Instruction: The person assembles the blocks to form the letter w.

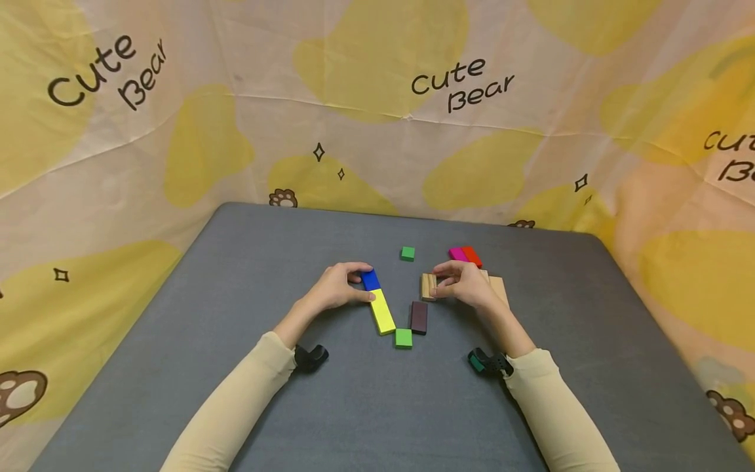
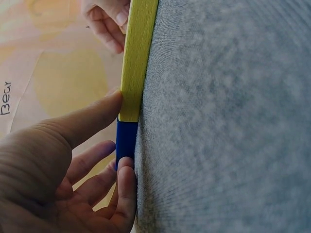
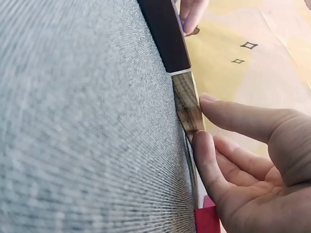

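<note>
On the left, the left hand (image 1: 337, 287) holds a small blue block (image 1: 371, 280), fingers at its far end and side. Its thumb presses on the yellow block (image 2: 133, 68), which lies end to end with the blue one. My right hand (image 1: 468, 286) pinches a striped natural-wood block (image 1: 428, 287) between thumb and fingertip. A dark brown block (image 3: 167, 36) lies just nearer than the wood block, their ends close together. At the near end, a green block (image 1: 404, 339) sits between the yellow and brown blocks. Together these blocks outline a narrow V.
A second green block (image 1: 407, 254) lies farther back. Magenta (image 1: 457, 254) and red (image 1: 472, 255) blocks lie side by side beyond the right hand. Pale wooden pieces (image 1: 499, 288) are partly hidden behind that hand. The grey table (image 1: 366, 406) meets a printed cloth backdrop (image 1: 366, 98).
</note>
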A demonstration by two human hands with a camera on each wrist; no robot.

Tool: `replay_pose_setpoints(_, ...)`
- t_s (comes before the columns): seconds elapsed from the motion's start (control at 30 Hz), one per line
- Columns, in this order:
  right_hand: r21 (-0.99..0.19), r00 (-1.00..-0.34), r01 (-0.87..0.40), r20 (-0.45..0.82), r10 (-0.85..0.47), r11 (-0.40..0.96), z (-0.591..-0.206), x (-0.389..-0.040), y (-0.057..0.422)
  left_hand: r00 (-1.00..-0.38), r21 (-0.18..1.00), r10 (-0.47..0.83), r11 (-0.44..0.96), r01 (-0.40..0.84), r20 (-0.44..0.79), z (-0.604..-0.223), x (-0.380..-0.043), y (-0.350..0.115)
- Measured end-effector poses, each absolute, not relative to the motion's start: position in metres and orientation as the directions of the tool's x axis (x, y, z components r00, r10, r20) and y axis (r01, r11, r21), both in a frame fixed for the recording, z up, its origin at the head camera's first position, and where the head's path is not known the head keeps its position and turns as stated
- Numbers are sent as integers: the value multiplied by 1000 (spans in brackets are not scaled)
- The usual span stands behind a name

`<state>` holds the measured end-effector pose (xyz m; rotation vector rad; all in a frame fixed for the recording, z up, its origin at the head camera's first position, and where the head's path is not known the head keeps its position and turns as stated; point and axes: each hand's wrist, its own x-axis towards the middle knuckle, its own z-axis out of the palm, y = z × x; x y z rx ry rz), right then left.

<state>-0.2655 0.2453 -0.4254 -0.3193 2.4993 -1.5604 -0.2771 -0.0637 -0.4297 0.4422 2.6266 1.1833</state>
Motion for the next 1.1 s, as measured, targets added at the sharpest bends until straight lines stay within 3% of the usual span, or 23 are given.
replay_pose_setpoints(0.4,-892,-975,-7,-94,-201,451,-393,-246,227,-928,770,364,613,178,-75,-430,-277,-65)
replay_pose_setpoints(0.73,-907,-976,8,-99,-195,420,-428,-266,236,-929,767,362,617,177,-77,-430,-277,-65)
replay_pose_setpoints(1.1,-925,-966,19,-115,-233,378,-429,-264,234,-927,767,365,617,176,-81,-430,-277,-64)
